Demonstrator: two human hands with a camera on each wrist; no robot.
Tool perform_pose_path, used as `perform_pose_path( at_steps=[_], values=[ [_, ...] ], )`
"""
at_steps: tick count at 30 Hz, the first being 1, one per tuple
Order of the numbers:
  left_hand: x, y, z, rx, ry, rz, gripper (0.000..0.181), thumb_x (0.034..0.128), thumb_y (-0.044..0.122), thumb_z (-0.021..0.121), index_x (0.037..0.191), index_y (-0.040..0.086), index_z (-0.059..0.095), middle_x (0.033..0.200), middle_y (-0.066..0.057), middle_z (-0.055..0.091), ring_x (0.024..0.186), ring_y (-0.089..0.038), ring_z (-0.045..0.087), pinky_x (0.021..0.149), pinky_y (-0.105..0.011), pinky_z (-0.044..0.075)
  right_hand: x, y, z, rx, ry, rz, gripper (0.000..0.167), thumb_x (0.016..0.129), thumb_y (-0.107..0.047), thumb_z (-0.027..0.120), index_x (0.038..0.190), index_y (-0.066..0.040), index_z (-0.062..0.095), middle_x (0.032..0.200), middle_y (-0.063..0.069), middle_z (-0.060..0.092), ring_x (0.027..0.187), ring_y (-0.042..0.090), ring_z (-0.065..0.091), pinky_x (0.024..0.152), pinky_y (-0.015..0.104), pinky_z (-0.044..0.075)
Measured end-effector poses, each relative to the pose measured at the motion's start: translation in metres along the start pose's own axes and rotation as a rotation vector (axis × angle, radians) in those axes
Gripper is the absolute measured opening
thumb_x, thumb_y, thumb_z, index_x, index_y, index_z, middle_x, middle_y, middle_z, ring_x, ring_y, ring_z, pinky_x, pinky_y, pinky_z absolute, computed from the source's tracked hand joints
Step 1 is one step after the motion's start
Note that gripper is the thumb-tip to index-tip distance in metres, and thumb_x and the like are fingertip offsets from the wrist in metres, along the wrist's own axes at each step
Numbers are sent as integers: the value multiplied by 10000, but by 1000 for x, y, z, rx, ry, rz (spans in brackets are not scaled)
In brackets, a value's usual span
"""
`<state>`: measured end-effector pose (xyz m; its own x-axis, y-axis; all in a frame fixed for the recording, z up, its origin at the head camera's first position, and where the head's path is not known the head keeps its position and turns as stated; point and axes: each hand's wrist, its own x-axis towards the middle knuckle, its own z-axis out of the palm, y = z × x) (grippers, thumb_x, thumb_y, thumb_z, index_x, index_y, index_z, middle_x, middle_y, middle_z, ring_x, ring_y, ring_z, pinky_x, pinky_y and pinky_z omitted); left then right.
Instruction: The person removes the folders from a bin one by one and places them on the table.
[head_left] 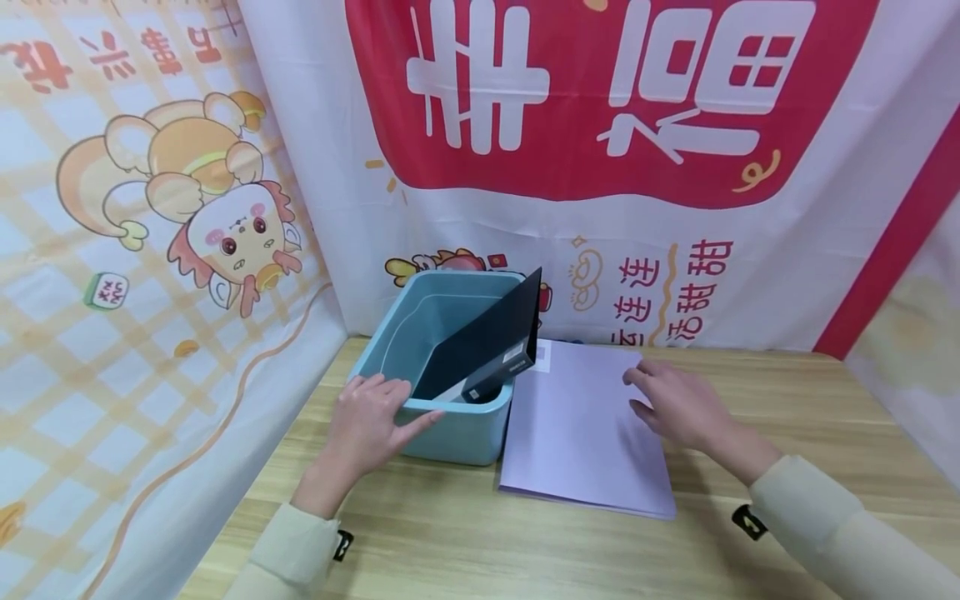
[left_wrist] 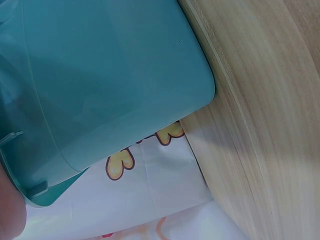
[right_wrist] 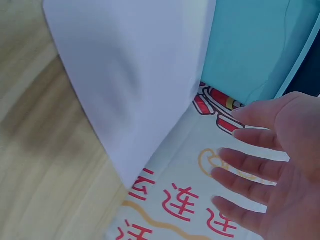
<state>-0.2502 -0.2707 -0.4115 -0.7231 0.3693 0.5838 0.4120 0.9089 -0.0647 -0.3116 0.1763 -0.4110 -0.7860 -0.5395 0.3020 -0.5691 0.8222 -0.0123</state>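
Observation:
A light blue plastic bin stands on the table, its outer wall filling much of the left wrist view. My left hand holds the near left corner of its rim, fingers over the edge and thumb along the front. Inside the bin leans a dark file folder with a label on its spine, tilted and sticking out past the right rim. A light purple folder lies flat beside the bin. Above its right edge hovers my right hand, holding nothing; its fingers are loosely spread in the right wrist view.
The wooden table meets a printed cloth backdrop behind the bin and purple folder. Another patterned cloth hangs at the left. Black straps show on both wrists.

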Motion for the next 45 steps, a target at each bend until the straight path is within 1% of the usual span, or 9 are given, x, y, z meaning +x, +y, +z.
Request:
perform_pose_path(
  at_steps=[6,11,14,17,20,28,35,40,45],
  values=[
    [-2,0,0,-3,0,-3,565,887,726,609,698,224,429,618,91,375,619,-141,391,642,-344,369,11,-3,-4,-10,42,-46,352,862,-169,820,1173,-84,680,1073,94,682,899,291,680,747,470,561],
    [-2,-1,0,-8,5,1,555,880,714,630,704,226,434,624,95,379,622,-141,395,648,-347,380,21,-4,-8,-9,90,-87,411,871,-174,809,1232,-52,654,1114,109,662,932,306,663,726,475,550],
    [-2,-1,0,-8,4,1,555,881,714,629,702,226,432,622,93,376,619,-140,392,648,-348,381,26,-6,-12,-10,97,-90,419,884,-189,798,1249,-55,642,1130,106,649,976,306,650,753,482,550],
    [-2,-1,0,-9,1,0,562,885,718,620,697,226,425,618,91,368,613,-140,383,644,-346,375,31,-8,-15,13,81,-69,404,903,-211,785,1251,-69,637,1149,96,647,1018,298,650,811,487,551],
    [-3,-2,0,-9,3,1,565,889,723,610,695,227,422,618,91,363,610,-138,377,639,-342,367,35,-10,-19,65,64,-34,408,919,-227,771,1272,-79,631,1190,99,651,1055,302,657,865,499,546],
    [-4,-1,1,-12,1,4,553,886,708,629,697,224,438,619,98,367,609,-133,377,639,-340,368,44,-14,-23,161,26,56,419,940,-250,748,1313,-106,621,1245,96,649,1120,301,645,893,506,541],
    [-2,-1,0,-17,14,1,562,887,722,614,692,228,431,613,93,375,611,-138,385,640,-341,366,59,-15,-26,292,5,135,439,977,-243,698,1373,-103,569,1353,124,604,1214,336,601,962,559,496],
    [-1,-1,0,-19,9,4,555,893,721,608,699,230,434,619,98,374,615,-136,383,643,-339,360,67,-16,-27,362,8,147,442,985,-235,687,1383,-92,558,1372,132,585,1229,348,587,981,568,483],
    [-1,-2,2,-17,10,7,549,890,711,621,700,231,434,623,100,373,615,-133,379,642,-338,355,74,-17,-29,424,14,122,440,993,-201,671,1388,-55,542,1380,179,574,1237,379,577,997,567,475]
  ],
)
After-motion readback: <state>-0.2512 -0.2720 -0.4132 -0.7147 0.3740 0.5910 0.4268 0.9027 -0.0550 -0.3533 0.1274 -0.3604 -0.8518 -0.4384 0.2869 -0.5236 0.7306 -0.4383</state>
